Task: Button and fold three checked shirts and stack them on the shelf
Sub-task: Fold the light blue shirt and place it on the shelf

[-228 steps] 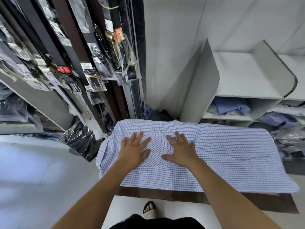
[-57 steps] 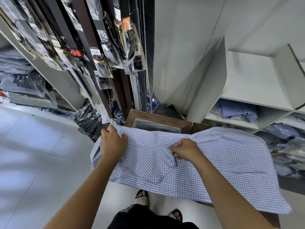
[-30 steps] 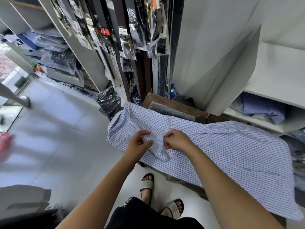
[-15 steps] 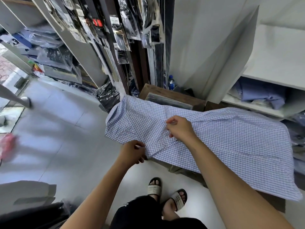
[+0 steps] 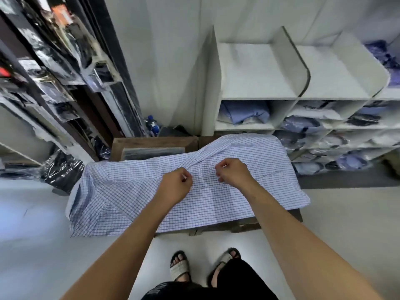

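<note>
Checked cotton shirt [image 5: 249, 169] flat on wooden table [image 5: 151, 142] | left hand [image 5: 176, 187] pinching placket | right hand [image 5: 234, 173] pinching it at 3 o'clock

A blue-capped water bottle [image 5: 152, 125] stands behind the wooden crate [image 5: 151, 144].

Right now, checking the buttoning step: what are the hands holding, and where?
Both the left hand and right hand pinch the checked shirt along its middle.

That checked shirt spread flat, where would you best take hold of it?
Pinch the checked shirt along its front opening, from above, as the left hand and right hand do; lying flat on the wooden bench, only raised folds give fingers purchase.
</note>
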